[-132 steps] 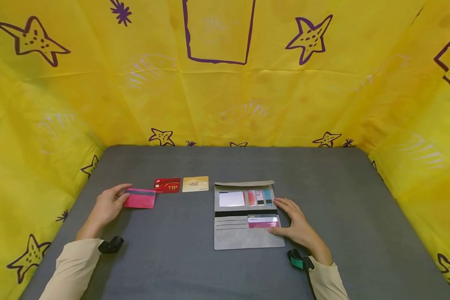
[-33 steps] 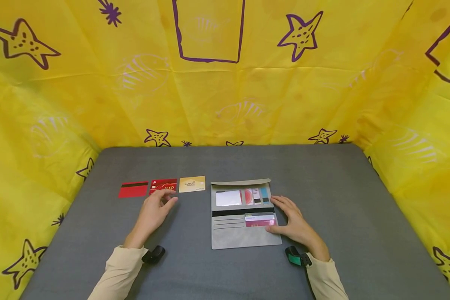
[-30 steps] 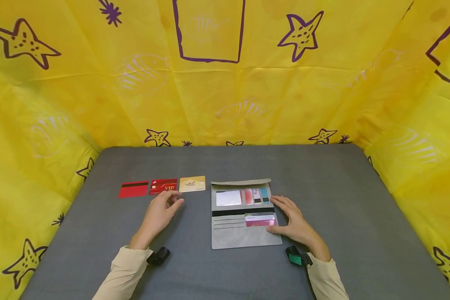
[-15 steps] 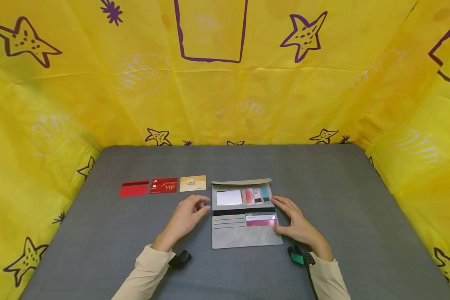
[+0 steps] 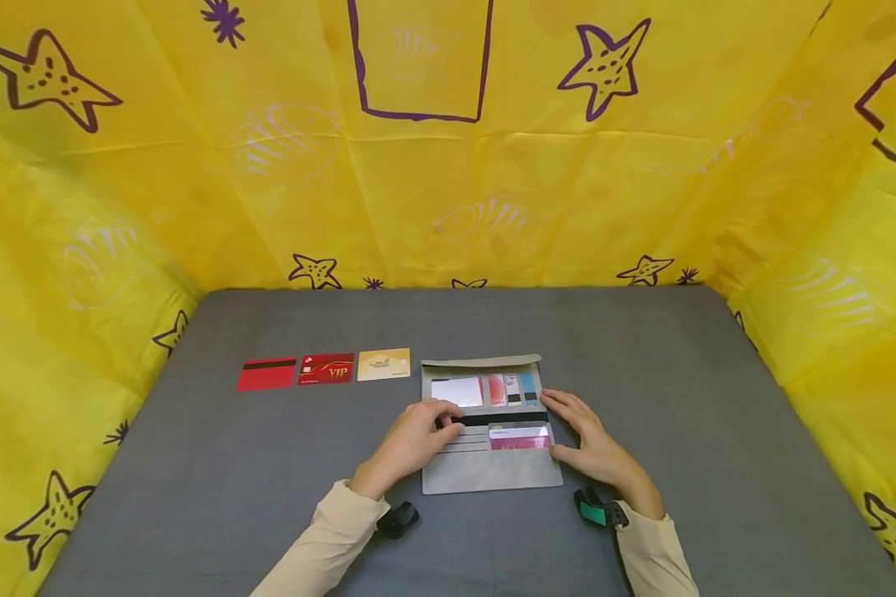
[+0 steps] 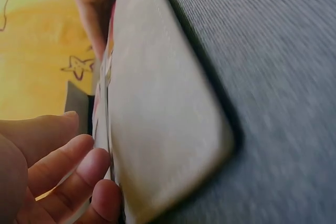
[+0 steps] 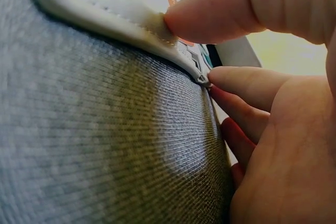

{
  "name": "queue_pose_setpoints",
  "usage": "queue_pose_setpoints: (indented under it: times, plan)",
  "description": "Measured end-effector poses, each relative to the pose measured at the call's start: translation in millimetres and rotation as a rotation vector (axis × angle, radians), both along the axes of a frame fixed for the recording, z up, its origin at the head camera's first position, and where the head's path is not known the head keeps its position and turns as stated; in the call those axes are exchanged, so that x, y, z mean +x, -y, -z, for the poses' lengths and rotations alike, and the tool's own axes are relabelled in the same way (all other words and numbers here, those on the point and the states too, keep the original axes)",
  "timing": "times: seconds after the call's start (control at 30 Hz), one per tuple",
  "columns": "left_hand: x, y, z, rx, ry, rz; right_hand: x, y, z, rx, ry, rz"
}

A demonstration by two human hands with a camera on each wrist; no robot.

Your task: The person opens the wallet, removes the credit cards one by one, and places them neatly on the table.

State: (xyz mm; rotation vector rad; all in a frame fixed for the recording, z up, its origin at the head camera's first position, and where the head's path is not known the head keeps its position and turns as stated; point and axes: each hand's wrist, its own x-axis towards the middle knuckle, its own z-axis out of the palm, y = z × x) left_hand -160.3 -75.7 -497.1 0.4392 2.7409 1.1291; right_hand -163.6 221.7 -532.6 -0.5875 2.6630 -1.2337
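A grey long wallet (image 5: 493,473) lies unfolded on the table, with cards in its pockets. My left hand (image 5: 412,438) is over the wallet's left half near the dark fold, thumb and fingers apart and loosely bent. In the left wrist view its fingertips (image 6: 97,163) are right at the pocket edges. My right hand (image 5: 593,444) rests at the wallet's right edge. Its thumb touches the lower panel's border, and its other fingers (image 7: 247,85) extend along the side. A white card (image 5: 448,390) shows in the upper window, and a pink-and-white card (image 5: 519,436) in a lower slot.
Left of the wallet, three cards lie in a row: a red card (image 5: 267,375) with a dark stripe, a red VIP card (image 5: 325,369) and a gold card (image 5: 384,365). Yellow cloth (image 5: 418,199) with sea drawings stands behind the grey table (image 5: 642,332).
My left hand has let go of the red striped card, now lying at the row's left end, and has moved right over the wallet. My right hand stays at the wallet's edge.
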Motion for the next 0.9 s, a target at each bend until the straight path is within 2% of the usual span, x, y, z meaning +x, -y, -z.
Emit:
queue_pose_setpoints:
  times: [0.37, 0.53, 0.9]
  plan:
    - [-7.3, -24.9, -1.4, -0.033, 0.037, 0.068, -0.2, 0, -0.6, -0.001, 0.003, -0.006]
    - [-9.2, -30.7, -1.2, -0.034, 0.07, 0.073, -0.3, 0, -1.1, -0.002, 0.001, -0.007]
    - [-15.2, -37.0, 1.3, -0.074, 0.075, 0.075, -0.3, 2, -2.0, -0.009, 0.009, 0.012]
